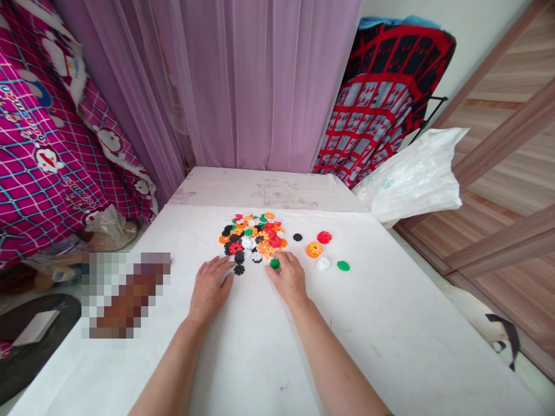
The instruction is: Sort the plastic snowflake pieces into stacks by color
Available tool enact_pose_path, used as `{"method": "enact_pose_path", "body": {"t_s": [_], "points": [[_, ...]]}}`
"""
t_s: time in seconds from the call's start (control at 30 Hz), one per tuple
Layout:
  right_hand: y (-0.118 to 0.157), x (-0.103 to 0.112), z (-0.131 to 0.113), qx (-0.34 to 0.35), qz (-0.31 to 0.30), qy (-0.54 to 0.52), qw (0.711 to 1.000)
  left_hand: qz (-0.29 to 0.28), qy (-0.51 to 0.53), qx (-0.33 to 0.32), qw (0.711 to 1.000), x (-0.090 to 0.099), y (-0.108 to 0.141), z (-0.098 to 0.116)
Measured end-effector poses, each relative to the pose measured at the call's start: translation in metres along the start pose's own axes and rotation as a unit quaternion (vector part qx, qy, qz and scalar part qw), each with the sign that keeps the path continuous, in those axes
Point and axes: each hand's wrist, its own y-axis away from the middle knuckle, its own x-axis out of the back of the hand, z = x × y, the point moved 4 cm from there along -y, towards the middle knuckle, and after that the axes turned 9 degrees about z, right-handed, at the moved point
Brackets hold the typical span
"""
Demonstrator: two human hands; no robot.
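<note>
Head view showed the right hand (290,278) pinching a green disc (274,263) at the near edge of the mixed pile (249,233), the left hand (211,287) loosely open beside black discs (239,270), while an orange stack (314,249) and red discs (324,237) sat apart on the right, seemingly to keep colours separate.

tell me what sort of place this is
Probably a room in a home: a purple curtain hangs beyond the table, with pink cartoon-print fabric on the left and wood-grain panels on the right.
</note>
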Motion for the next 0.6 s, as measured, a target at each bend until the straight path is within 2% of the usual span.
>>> {"method": "enact_pose_path", "body": {"t_s": [0.13, 0.27, 0.4, 0.5, 0.6], "points": [[0.004, 0.005, 0.006, -0.008, 0.005, -0.001, 1.0, -0.003, -0.002, 0.005, 1.0, 0.0, -0.001, 0.0], [0.005, 0.0, 0.009, -0.017, 0.001, 0.006, 1.0, -0.011, -0.002, 0.003, 1.0, 0.0, -0.001, 0.001], [0.007, 0.0, 0.011, -0.051, 0.022, -0.047, 0.997, -0.005, 0.0, -0.002, 1.0, 0.001, -0.001, 0.001], [0.006, 0.016, 0.019, -0.084, 0.056, -0.09, 0.991, -0.004, 0.003, 0.0, 1.0, 0.001, -0.001, 0.001], [0.001, 0.05, 0.045, -0.135, 0.118, -0.092, 0.98, -0.003, 0.003, 0.001, 1.0, 0.001, 0.0, 0.001]]}}
